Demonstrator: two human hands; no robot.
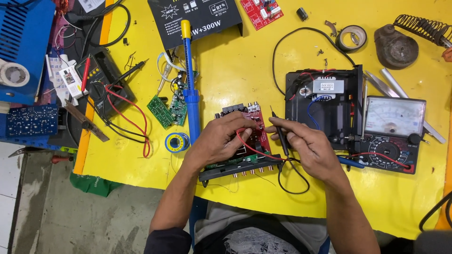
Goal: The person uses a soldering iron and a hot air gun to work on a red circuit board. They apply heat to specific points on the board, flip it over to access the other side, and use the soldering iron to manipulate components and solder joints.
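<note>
Nearest me, my left hand (221,143) grips the red probe (245,129) on the red board (256,136) at the yellow counter's (141,160) near edge, while my right hand's (308,146) fingers pinch the black probe (280,134) just beside the meter (393,134).

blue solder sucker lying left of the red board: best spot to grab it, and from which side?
Probably the thick blue barrel at mid-length, coming from above with fingers across it. The solder sucker lies flat and long on the yellow table. The left hand is nearest; green boards crowd its left side.
</note>
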